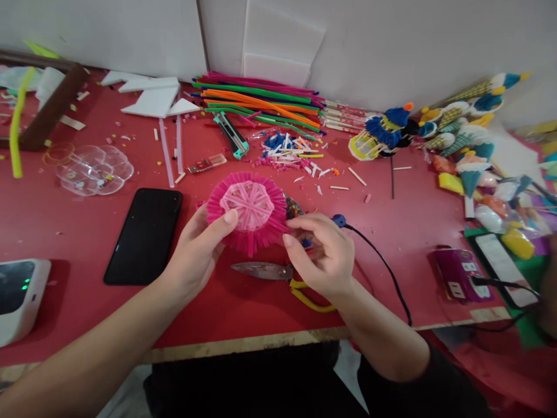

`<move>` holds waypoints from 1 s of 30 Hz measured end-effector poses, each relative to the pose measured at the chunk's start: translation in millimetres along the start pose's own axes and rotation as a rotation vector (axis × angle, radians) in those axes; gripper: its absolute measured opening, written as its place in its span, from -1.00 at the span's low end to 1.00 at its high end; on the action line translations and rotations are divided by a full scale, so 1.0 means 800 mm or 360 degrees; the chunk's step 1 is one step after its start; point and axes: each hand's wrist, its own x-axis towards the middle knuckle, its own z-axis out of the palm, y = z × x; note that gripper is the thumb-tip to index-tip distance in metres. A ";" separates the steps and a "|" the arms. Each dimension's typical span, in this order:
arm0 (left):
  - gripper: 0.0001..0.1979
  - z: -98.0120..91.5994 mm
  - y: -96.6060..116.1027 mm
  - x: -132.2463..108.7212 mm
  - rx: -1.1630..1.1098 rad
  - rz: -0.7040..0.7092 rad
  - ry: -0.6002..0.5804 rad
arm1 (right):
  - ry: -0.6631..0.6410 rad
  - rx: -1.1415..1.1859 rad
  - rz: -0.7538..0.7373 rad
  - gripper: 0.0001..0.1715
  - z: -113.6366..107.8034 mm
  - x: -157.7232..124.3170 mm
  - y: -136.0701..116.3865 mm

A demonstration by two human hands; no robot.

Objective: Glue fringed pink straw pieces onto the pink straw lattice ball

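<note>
- The left hand point(198, 249) holds the pink disc point(248, 210) by its lower left edge. The thumb is pressed flat on the face and the fingers are closed behind it. This grip appears to keep the face tilted up toward the person.
- The right hand point(324, 255) is at the lower right edge of the disc, with the fingers curled and the thumb tip at the fringe. It cannot be told whether a strand is pinched.
- The disc is held just above the bench point(65, 226), near its front edge and between the two hands. It has a spoked centre and a fringe all round.
- One pair of scissors point(278, 276) lies flat on the bench, directly below the hands. Its blades point left and its yellow handles are under the right wrist, probably for quick reach.
- One black phone point(144, 235) lies face up, left of the left hand.
- One utility knife point(232, 136) lies behind the disc, beside a scatter of offcuts point(289, 152).
- One bundle of straws point(261, 101) in green, orange and pink lies along the back wall. The straws are too many to count.
- One black cable point(383, 267) runs from beside the right hand off the front edge.
</note>
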 end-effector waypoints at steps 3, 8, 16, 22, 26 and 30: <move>-0.69 0.001 0.000 0.000 0.0020 0.0025 -0.0036 | 0.0006 -0.0073 -0.0021 -0.94 0.001 0.002 -0.003; -0.74 0.002 0.002 -0.001 0.0013 0.0014 -0.0060 | 0.0063 -0.0130 -0.0078 -0.92 0.001 0.004 -0.006; -0.73 0.001 0.000 0.001 -0.0022 0.0003 -0.0094 | 0.0120 -0.0110 -0.0166 -0.89 0.001 0.005 -0.006; -0.76 0.001 0.001 -0.001 -0.0029 -0.0011 -0.0068 | 0.0102 -0.0036 -0.0150 -0.89 0.003 0.004 -0.005; -0.70 -0.002 0.001 -0.001 -0.0005 -0.0039 -0.0011 | 0.0128 -0.0053 -0.0148 -0.88 0.003 0.004 -0.004; -0.68 -0.003 0.000 0.000 0.0014 -0.0046 0.0030 | 0.0121 -0.0057 -0.0157 -0.89 0.003 0.003 -0.003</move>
